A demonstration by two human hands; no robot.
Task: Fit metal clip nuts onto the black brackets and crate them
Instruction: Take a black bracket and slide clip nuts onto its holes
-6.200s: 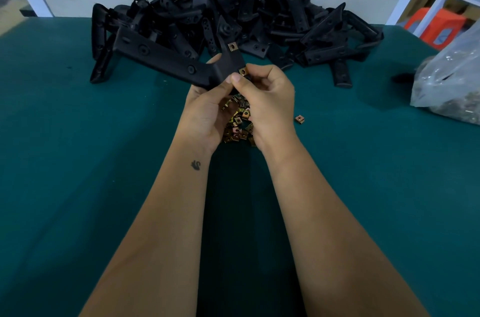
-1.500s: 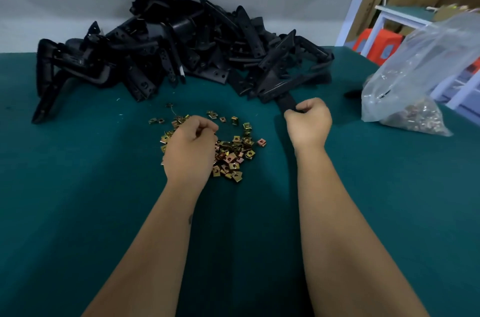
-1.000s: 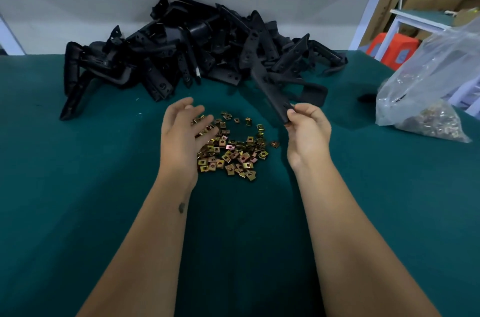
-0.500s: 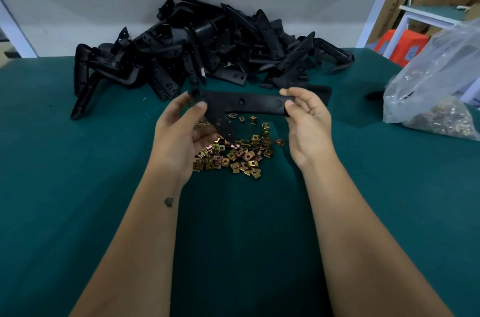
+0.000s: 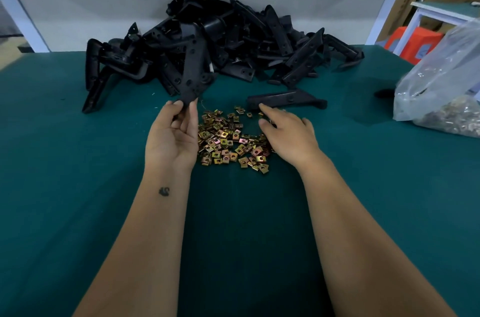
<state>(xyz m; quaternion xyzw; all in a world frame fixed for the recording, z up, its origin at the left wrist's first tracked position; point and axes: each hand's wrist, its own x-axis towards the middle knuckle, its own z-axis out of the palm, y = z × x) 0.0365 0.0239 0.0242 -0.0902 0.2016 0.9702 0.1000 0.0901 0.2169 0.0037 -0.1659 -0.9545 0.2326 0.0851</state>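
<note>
While left hand point(image 5: 172, 138) pinches, bracket point(image 5: 194, 67) upright

Green-covered table point(image 5: 78, 186); clip nuts point(image 5: 231, 140) heaped mid-table; bracket pile point(image 5: 233, 44) behind; plastic bag point(image 5: 441, 90) at right.

Table top point(image 5: 78, 186): teal cloth-like cover, matt, slightly fuzzy. Held bracket point(image 5: 193, 70): black, matt, looks like moulded plastic, smooth with holes. Bracket pile point(image 5: 233, 38) far centre: same black, a few faces with dull sheen. Clip nuts point(image 5: 228, 140): metal, brassy-gold plating, shiny, some pinkish tint. Bag point(image 5: 441, 77) right: clear thin plastic, glossy, crinkled. Far wall point(image 5: 78, 5): pale, matt.
</note>
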